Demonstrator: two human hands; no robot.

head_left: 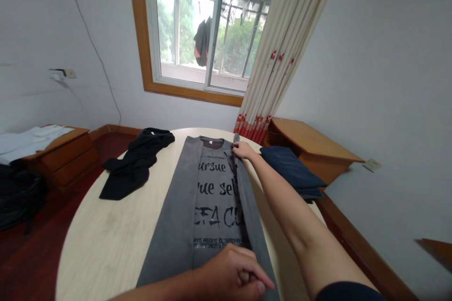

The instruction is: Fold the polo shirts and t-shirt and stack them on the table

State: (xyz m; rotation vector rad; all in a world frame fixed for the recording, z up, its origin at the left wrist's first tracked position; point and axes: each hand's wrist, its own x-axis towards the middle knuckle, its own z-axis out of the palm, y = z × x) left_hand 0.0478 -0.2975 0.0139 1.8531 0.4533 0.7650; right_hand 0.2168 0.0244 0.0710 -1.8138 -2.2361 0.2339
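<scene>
A grey T-shirt point(215, 202) with black lettering lies lengthwise towards me, its collar at the far end. Its left side is folded inward over the print, and the right side stands partly raised along a narrow strip. At the far right, by the shoulder, my right hand point(243, 149) pinches the shirt's edge. My left hand point(235, 270) crosses over the near part of the shirt to its right edge, fingers curled and thumb against them, apparently gripping the cloth there; the exact contact is partly hidden. The near end of the shirt is out of sight.
The round pale table point(102, 240) carries a crumpled black garment point(137, 160) on the left and folded dark blue clothing point(291, 167) on the right. A wooden desk point(310, 143) stands behind at right, below a curtain point(278, 51). A wooden cabinet point(67, 157) stands left.
</scene>
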